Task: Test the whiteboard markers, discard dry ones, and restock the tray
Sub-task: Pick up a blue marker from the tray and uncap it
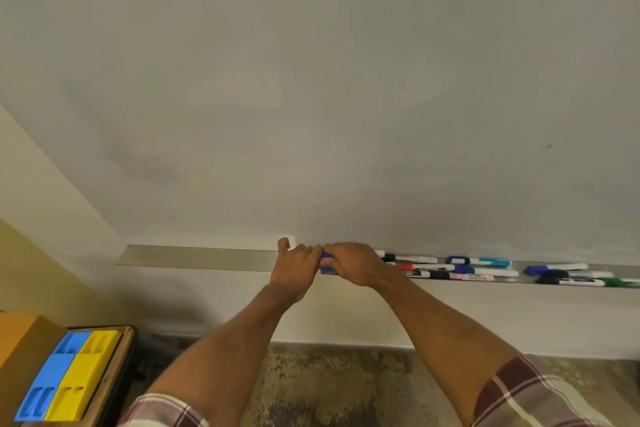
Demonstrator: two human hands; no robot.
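Observation:
A blue marker (327, 257) shows between my two hands, just above the metal tray (194, 257) under the whiteboard (311, 97). My left hand (296, 269) grips its left end, thumb raised. My right hand (355, 263) closes over its right part and hides most of it. Several other markers (460, 269) with black, red, blue and green caps lie in the tray to the right of my hands.
At the lower left a wooden stand holds a blue and yellow plastic organiser (65, 378) beside an orange box (17, 333). Below the board runs a pale wall, then a mottled floor (329, 388). The tray's left stretch holds no markers.

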